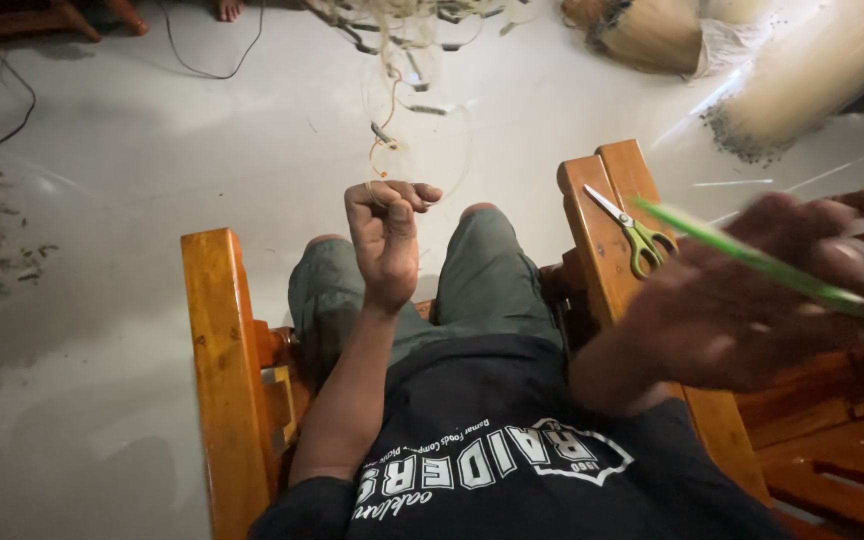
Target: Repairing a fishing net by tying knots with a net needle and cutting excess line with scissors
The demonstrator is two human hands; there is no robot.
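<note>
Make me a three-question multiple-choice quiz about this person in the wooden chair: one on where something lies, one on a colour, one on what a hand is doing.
1. Where do the scissors lie?
A. on the floor
B. on the chair's armrest
C. on the person's lap

2. What colour is the stick in the right hand?
A. green
B. red
C. white

3. How is the left hand?
A. flat on the knee
B. raised, pinching thin strands
C. gripping the scissors

Answers: 1 B, the scissors rest on the orange wood beside the leg. 2 A, the stick looks bright green though blurred. 3 B, the fingers close on pale fibres hanging above the knees.
</note>
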